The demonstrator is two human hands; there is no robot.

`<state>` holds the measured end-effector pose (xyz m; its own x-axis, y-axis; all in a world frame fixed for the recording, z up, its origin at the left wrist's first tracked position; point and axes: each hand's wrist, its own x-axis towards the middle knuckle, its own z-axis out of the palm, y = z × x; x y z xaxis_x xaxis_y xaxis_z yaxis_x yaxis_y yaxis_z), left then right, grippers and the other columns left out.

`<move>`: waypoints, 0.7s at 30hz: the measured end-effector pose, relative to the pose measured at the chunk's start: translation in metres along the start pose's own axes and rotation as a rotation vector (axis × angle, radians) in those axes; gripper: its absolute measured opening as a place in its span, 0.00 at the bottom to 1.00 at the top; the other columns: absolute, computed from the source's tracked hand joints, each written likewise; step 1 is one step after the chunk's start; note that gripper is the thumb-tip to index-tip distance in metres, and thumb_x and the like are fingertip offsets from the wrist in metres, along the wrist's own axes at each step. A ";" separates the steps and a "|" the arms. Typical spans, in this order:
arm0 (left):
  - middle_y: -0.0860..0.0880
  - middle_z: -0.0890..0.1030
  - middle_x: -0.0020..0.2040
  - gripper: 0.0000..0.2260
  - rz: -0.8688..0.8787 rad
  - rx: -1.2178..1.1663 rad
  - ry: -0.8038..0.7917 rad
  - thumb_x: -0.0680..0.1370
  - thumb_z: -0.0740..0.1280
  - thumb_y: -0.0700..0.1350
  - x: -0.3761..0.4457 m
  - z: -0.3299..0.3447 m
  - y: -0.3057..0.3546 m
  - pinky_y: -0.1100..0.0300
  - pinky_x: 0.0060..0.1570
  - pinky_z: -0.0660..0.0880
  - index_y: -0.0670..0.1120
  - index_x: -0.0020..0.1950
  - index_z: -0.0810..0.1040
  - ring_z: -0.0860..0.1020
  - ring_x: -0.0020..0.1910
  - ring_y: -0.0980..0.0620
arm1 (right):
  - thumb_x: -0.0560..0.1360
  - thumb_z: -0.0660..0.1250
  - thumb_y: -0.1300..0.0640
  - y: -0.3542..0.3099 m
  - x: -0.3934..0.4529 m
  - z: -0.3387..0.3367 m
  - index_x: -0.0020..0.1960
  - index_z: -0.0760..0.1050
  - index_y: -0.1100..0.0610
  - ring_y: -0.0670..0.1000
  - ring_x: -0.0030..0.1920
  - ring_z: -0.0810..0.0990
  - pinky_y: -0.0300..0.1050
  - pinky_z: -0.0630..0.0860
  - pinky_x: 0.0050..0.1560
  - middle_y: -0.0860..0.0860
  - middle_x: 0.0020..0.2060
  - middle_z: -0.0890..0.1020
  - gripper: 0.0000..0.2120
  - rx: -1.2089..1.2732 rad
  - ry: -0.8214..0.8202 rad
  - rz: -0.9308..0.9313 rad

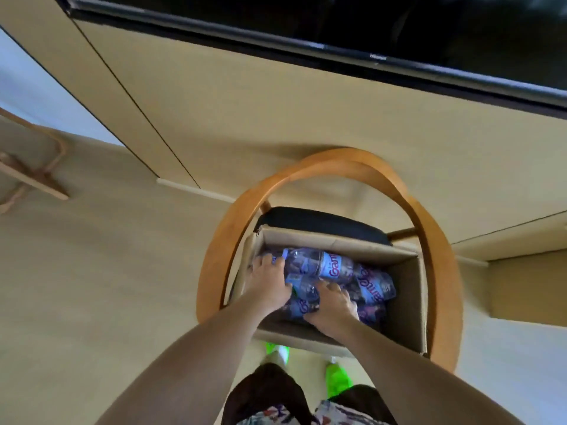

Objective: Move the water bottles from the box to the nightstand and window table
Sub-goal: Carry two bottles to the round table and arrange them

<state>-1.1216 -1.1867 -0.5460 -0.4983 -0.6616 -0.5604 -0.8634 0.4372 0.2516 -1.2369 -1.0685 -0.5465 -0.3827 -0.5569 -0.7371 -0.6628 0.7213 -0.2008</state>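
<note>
**Two hands reach into a box of water bottles on a chair**

A room with beige panelled walls and a pale floor, seen from above. A dark television screen (429, 32) runs across the top of the frame. At the left edge stands a piece of light wooden furniture (33, 167), only partly in view.

In the centre, a chair (441, 259) with a curved wooden frame and a dark seat holds an open cardboard box (408, 302). Inside the box, clear water bottles (331, 266) with blue and pink labels lie on their sides, piled against one another.

Both bare arms reach in from the bottom of the frame. The left hand (270, 280) rests on the bottles at the left side of the box, fingers spread and bent over one near its cap. The right hand (333, 308) lies on the pile in the middle, fingers curled down among the bottles; motion blur makes it unclear whether either hand has a firm grip.

Below the box, bright green footwear (336, 380) shows at the bottom centre.
</note>
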 end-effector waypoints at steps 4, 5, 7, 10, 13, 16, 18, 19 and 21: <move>0.44 0.73 0.71 0.27 -0.087 -0.066 -0.009 0.78 0.71 0.54 0.032 0.007 -0.001 0.48 0.69 0.72 0.46 0.73 0.70 0.71 0.71 0.43 | 0.73 0.71 0.42 -0.011 0.028 0.015 0.78 0.60 0.47 0.61 0.74 0.66 0.57 0.68 0.70 0.54 0.75 0.64 0.38 -0.020 -0.061 -0.006; 0.43 0.74 0.69 0.27 -0.113 -0.080 -0.007 0.78 0.71 0.54 0.040 0.009 0.000 0.48 0.68 0.74 0.45 0.73 0.70 0.74 0.69 0.42 | 0.74 0.71 0.43 -0.014 0.036 0.019 0.79 0.59 0.47 0.61 0.74 0.65 0.57 0.67 0.71 0.55 0.75 0.64 0.38 -0.025 -0.076 -0.015; 0.42 0.77 0.66 0.26 -0.153 -0.100 -0.018 0.78 0.71 0.52 0.057 0.016 0.001 0.50 0.64 0.77 0.43 0.72 0.70 0.77 0.66 0.42 | 0.74 0.72 0.46 -0.019 0.054 0.026 0.78 0.60 0.48 0.61 0.73 0.65 0.58 0.66 0.72 0.56 0.73 0.64 0.37 -0.061 -0.072 -0.046; 0.42 0.79 0.64 0.23 -0.215 -0.048 -0.061 0.77 0.71 0.50 0.081 0.025 0.005 0.50 0.60 0.79 0.43 0.70 0.72 0.79 0.62 0.42 | 0.71 0.73 0.50 -0.025 0.075 0.041 0.77 0.62 0.52 0.62 0.73 0.62 0.60 0.59 0.76 0.58 0.73 0.63 0.38 -0.223 0.019 -0.156; 0.40 0.77 0.65 0.24 -0.235 0.160 -0.132 0.77 0.71 0.50 0.097 0.039 0.012 0.48 0.60 0.76 0.41 0.69 0.72 0.75 0.63 0.39 | 0.70 0.71 0.54 -0.026 0.086 0.061 0.76 0.65 0.57 0.64 0.72 0.59 0.64 0.56 0.76 0.60 0.72 0.64 0.36 -0.375 0.076 -0.243; 0.37 0.74 0.67 0.28 -0.238 0.384 -0.186 0.76 0.70 0.51 0.106 0.054 0.018 0.46 0.61 0.74 0.38 0.71 0.71 0.70 0.63 0.36 | 0.72 0.69 0.53 -0.022 0.090 0.081 0.79 0.59 0.60 0.68 0.72 0.53 0.70 0.53 0.75 0.64 0.74 0.62 0.39 -0.482 0.092 -0.271; 0.36 0.73 0.67 0.27 -0.230 0.471 -0.208 0.76 0.70 0.50 0.111 0.060 0.018 0.44 0.62 0.73 0.39 0.71 0.72 0.69 0.64 0.34 | 0.74 0.68 0.53 -0.019 0.093 0.090 0.81 0.54 0.61 0.69 0.73 0.51 0.74 0.49 0.74 0.65 0.76 0.60 0.41 -0.505 0.101 -0.277; 0.35 0.72 0.68 0.26 -0.228 0.495 -0.221 0.76 0.69 0.49 0.115 0.062 0.018 0.44 0.63 0.73 0.39 0.71 0.73 0.69 0.64 0.34 | 0.74 0.67 0.53 -0.019 0.095 0.093 0.81 0.54 0.61 0.70 0.73 0.50 0.75 0.48 0.73 0.65 0.75 0.59 0.41 -0.510 0.107 -0.276; 0.35 0.73 0.68 0.25 -0.237 0.526 -0.244 0.76 0.69 0.48 0.122 0.062 0.018 0.44 0.63 0.73 0.39 0.71 0.73 0.69 0.64 0.34 | 0.73 0.69 0.52 -0.022 0.099 0.095 0.80 0.58 0.61 0.70 0.72 0.51 0.76 0.49 0.71 0.66 0.73 0.60 0.39 -0.524 0.104 -0.275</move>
<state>-1.1932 -1.2215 -0.6589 -0.2123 -0.6459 -0.7334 -0.7629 0.5785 -0.2887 -1.1991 -1.1003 -0.6761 -0.1959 -0.7504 -0.6313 -0.9653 0.2610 -0.0108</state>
